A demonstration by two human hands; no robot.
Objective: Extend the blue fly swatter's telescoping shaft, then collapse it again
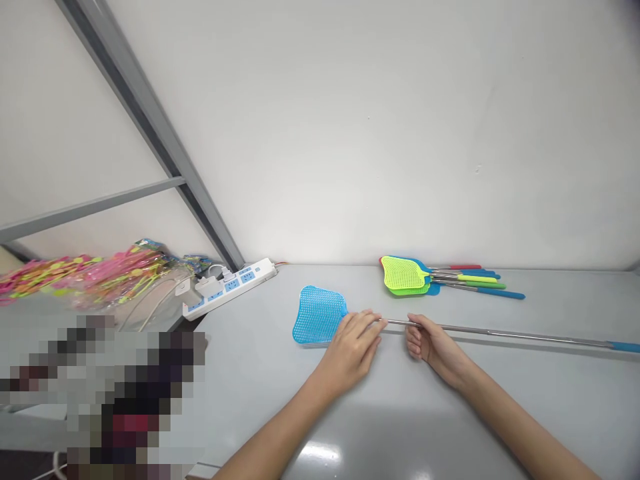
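Observation:
A blue fly swatter (319, 315) with a long extended metal rod and a blue grip lies across the middle, just over the grey tabletop (250, 373). Close to the perforated head, my left hand (357, 343) is closed around the neck of the swatter. My right hand (425, 341) pinches the thin rod a short way to the right, with fingers curled. From there the rod runs on to the right edge, where the grip (623, 347) is cut off by the frame.
Against the white wall lies a pile of fly swatters (406, 273) in green, blue and red. A white power strip (233, 287) with plugs sits at the left. Beyond it are wrapped pink and yellow items (120, 267) and a grey metal frame (165, 147). The lower left is pixelated.

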